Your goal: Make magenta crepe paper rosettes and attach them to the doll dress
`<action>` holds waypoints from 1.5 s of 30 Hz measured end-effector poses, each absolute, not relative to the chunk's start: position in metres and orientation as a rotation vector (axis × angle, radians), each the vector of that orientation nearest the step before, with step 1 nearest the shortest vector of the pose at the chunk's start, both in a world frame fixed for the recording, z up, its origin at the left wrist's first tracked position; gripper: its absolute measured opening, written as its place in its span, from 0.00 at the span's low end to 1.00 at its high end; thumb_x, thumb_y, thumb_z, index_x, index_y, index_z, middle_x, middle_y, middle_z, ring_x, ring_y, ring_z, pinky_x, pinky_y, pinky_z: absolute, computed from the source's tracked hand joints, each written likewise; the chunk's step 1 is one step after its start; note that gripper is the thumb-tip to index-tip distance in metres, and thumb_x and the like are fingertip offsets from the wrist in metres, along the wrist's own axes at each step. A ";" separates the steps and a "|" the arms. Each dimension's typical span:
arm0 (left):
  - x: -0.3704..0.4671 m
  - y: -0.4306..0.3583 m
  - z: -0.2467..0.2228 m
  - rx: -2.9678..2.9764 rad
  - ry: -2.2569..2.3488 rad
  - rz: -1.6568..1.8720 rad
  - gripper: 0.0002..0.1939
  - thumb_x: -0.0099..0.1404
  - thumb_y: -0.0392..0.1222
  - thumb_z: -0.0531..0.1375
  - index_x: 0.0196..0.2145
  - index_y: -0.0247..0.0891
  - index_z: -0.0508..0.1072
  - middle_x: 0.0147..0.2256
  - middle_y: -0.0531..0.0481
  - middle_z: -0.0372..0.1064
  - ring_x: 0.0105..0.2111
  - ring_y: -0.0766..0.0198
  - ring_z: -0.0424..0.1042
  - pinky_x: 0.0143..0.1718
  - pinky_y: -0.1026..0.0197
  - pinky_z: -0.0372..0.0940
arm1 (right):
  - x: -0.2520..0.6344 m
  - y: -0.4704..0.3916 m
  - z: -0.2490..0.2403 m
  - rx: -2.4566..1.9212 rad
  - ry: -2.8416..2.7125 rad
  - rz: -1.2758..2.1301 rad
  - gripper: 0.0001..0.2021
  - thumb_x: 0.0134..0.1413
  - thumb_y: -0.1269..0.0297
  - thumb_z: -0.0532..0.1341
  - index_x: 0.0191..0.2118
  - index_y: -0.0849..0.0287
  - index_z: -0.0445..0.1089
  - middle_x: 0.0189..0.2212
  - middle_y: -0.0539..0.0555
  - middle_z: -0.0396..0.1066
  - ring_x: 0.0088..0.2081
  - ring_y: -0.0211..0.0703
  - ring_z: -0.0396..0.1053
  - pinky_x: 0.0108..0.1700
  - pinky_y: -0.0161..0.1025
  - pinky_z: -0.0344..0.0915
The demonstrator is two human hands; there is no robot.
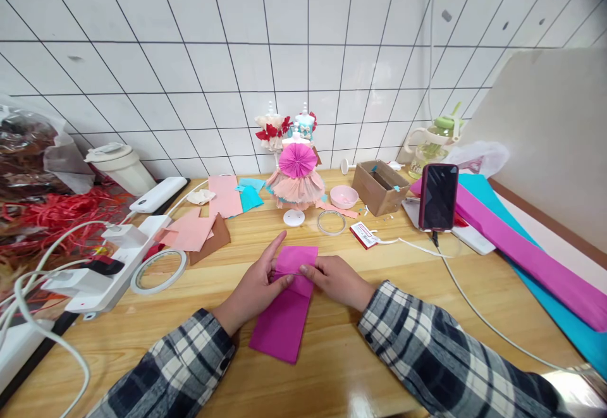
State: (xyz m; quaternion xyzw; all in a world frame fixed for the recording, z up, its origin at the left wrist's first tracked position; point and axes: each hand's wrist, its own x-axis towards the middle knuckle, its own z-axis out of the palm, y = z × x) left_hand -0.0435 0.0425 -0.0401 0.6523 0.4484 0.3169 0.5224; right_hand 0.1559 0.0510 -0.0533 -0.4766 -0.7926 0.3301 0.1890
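The folded magenta paper strip (282, 326) lay on the pale wooden table (332, 377) between both hands, its long axis running away from the person, with the far end leaning right. The left hand (251, 291) pinched its left edge under the thumb, index finger spread; the right hand (342, 281) pinched the right edge, about equally near. The white round-based dress form (294, 217) stood beyond, apart; the white tape roll (137, 279) lay left.
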 end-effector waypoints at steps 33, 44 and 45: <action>-0.043 0.043 -0.046 1.706 1.180 0.818 0.46 0.56 0.45 0.63 0.65 0.39 0.44 0.61 0.40 0.54 0.51 0.53 0.66 0.51 0.54 0.62 | 0.155 0.052 -0.056 -1.315 -2.239 0.962 0.22 0.64 0.51 0.46 0.35 0.58 0.73 0.33 0.54 0.75 0.33 0.41 0.68 0.34 0.34 0.56; -0.042 0.041 -0.050 1.673 1.099 0.831 0.45 0.57 0.45 0.63 0.65 0.40 0.43 0.65 0.44 0.44 0.61 0.53 0.53 0.61 0.52 0.51 | 0.163 0.056 -0.055 -1.393 -2.276 0.906 0.24 0.63 0.49 0.46 0.30 0.59 0.72 0.26 0.52 0.72 0.27 0.38 0.64 0.29 0.33 0.51; -0.041 0.041 -0.050 1.656 1.081 0.827 0.45 0.57 0.45 0.63 0.65 0.41 0.43 0.65 0.45 0.44 0.62 0.53 0.53 0.61 0.51 0.51 | 0.164 0.057 -0.056 -1.394 -2.276 0.912 0.24 0.63 0.49 0.46 0.30 0.59 0.72 0.25 0.52 0.71 0.27 0.37 0.63 0.29 0.33 0.51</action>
